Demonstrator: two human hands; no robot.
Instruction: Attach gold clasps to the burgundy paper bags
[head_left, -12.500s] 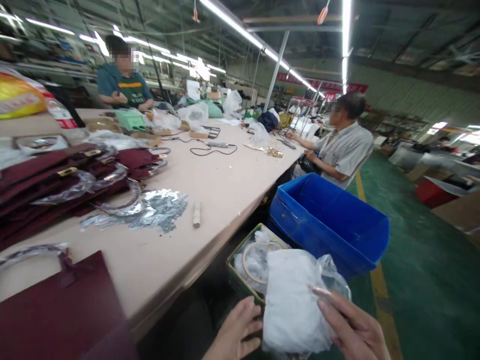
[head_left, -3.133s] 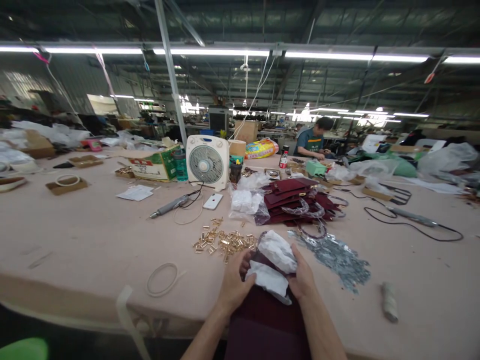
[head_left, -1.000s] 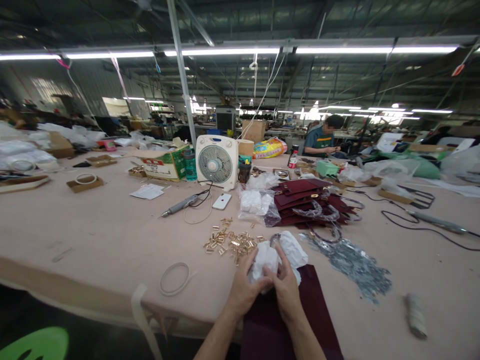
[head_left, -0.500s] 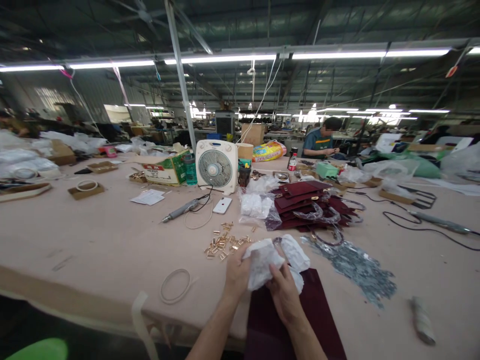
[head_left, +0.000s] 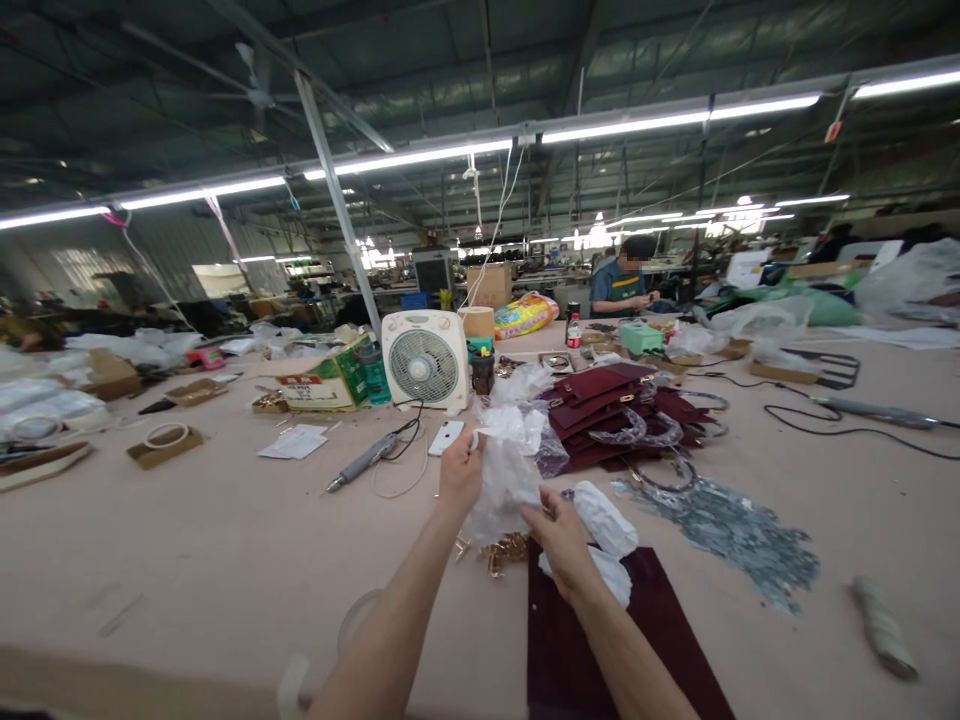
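Observation:
My left hand is raised above the table and pinches the top of a crumpled clear plastic bag. My right hand grips the bag's lower edge, so the bag hangs stretched between both hands. Just right of my right hand lie white wrapped bundles on a flat maroon bag piece. Small gold metal fittings lie scattered under the bag.
A stack of maroon bags with wrapped handles lies beyond. Silver film scraps spread to the right. A white fan, a phone, a pen-shaped tool and a tape ring sit on the table. A seated person works far off.
My left hand has lifted the plastic bag up and away from the white bundles, which now lie on the maroon piece. My right hand has shifted to the bag's lower edge.

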